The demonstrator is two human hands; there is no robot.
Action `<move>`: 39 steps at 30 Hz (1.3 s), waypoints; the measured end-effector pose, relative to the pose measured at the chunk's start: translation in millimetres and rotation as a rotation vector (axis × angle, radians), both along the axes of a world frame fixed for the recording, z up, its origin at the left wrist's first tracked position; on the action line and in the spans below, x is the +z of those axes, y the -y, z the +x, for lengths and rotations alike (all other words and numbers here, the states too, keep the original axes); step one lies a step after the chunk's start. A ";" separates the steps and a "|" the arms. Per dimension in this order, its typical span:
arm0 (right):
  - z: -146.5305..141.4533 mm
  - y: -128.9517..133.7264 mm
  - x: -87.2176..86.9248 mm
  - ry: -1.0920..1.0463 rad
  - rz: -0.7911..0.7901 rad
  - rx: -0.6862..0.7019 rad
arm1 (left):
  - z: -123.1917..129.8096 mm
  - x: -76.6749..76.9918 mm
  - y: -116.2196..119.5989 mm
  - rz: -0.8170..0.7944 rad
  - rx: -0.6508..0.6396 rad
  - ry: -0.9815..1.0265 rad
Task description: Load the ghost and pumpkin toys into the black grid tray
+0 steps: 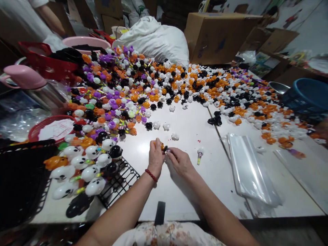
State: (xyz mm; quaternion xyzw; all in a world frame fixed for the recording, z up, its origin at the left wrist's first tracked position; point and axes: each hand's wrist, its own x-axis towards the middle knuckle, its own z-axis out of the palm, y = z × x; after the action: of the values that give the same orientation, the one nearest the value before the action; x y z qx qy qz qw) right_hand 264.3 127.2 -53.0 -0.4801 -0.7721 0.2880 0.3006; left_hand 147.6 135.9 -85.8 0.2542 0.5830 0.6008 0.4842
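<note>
My left hand (156,157), with a red bead bracelet at the wrist, is closed around a small orange plastic piece (162,146), partly hidden by the fingers. A small black piece (166,149) sits right beside it, between the two hands. My right hand (180,162) pinches at that spot; what its fingertips grip is too small to make out. Just beyond the hands lies a white plastic piece (175,136). To the right, a small clear-topped toy (200,156) with a yellow end rests on the white table (184,194).
A heap of orange, black, white and purple plastic pieces (153,82) spreads across the back. Larger white ghost toys (90,173) lie left beside a black grid basket (120,179). Clear plastic bags (251,167) lie right. A cardboard box (220,37) and white sack (156,41) stand behind.
</note>
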 end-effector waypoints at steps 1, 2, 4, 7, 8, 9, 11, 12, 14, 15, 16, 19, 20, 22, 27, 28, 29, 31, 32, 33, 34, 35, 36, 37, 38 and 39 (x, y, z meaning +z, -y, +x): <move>-2.2 0.9 0.0 0.028 0.043 0.028 | -0.1 -0.8 0.1 0.001 0.013 -0.039; -4.8 1.7 -0.4 0.070 0.078 0.044 | -0.1 -1.4 0.2 0.000 0.027 -0.079; -10.0 2.9 -1.6 0.188 0.129 0.034 | -0.1 -1.8 0.5 -0.009 0.046 -0.143; -12.7 4.3 -0.9 0.303 0.149 0.009 | 0.1 0.8 1.7 -0.018 0.021 -0.238; -10.5 5.0 0.8 0.305 0.148 0.014 | 0.1 2.2 2.3 -0.009 -0.007 -0.272; -6.2 5.9 3.2 0.296 0.149 0.021 | 0.1 3.6 2.9 0.005 -0.040 -0.301; 10.0 7.8 9.1 0.287 0.175 -0.013 | 0.2 5.6 4.3 0.028 -0.085 -0.339; 21.8 8.6 11.5 0.305 0.198 -0.065 | 0.4 6.0 4.8 0.027 -0.080 -0.341; 51.0 9.4 12.8 0.393 0.238 -0.228 | 1.3 5.8 5.9 0.007 -0.019 -0.336; 67.1 9.3 10.9 0.450 0.252 -0.319 | 2.0 5.4 6.4 -0.001 0.005 -0.343; 82.8 8.8 7.2 0.508 0.254 -0.395 | 3.0 5.0 7.0 0.004 0.004 -0.356; 119.0 5.0 -10.3 0.625 0.270 -0.504 | 6.5 4.5 8.3 0.088 -0.084 -0.434; 124.9 2.9 -16.2 0.638 0.262 -0.500 | 7.3 4.6 8.4 0.124 -0.103 -0.460; 125.2 -3.2 -23.5 0.597 0.230 -0.472 | 7.4 4.2 7.4 0.179 -0.082 -0.490; 67.8 -33.9 -7.2 0.194 0.103 -0.367 | -3.1 -5.7 -1.2 0.133 0.106 -0.468; 49.7 -43.2 -0.6 0.141 0.065 -0.320 | -5.9 -9.1 -3.4 0.108 0.146 -0.446; 30.9 -53.5 5.5 0.116 0.046 -0.266 | -8.4 -12.4 -5.3 0.086 0.179 -0.421; -6.3 -77.1 14.1 0.131 0.077 -0.147 | -12.1 -18.1 -8.4 0.060 0.216 -0.370; -23.1 -89.7 16.0 0.164 0.109 -0.095 | -13.3 -20.2 -9.5 0.054 0.224 -0.346; -38.0 -102.4 16.5 0.213 0.129 -0.055 | -14.1 -21.7 -10.3 0.051 0.226 -0.323; -50.4 -114.2 15.9 0.279 0.132 -0.022 | -14.7 -22.7 -10.9 0.052 0.226 -0.301; -60.2 -124.4 14.6 0.344 0.119 0.009 | -15.2 -23.2 -11.4 0.056 0.224 -0.278; -67.1 -132.2 13.0 0.405 0.098 0.037 | -15.8 -23.4 -11.6 0.062 0.221 -0.256; -71.4 -137.1 11.4 0.459 0.085 0.061 | -16.3 -23.2 -11.7 0.068 0.218 -0.234; -73.4 -138.5 9.9 0.479 0.074 0.078 | -16.9 -22.6 -11.7 0.076 0.214 -0.214; -73.3 -136.3 8.8 0.442 0.056 0.084 | -17.3 -21.5 -11.4 0.087 0.207 -0.187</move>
State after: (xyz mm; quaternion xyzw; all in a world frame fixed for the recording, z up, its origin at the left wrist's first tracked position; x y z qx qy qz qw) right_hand 191.0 263.6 -44.2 -0.4904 -0.8463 0.1666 0.1250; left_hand 130.3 147.3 -107.3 0.2686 0.6220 0.6459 0.3518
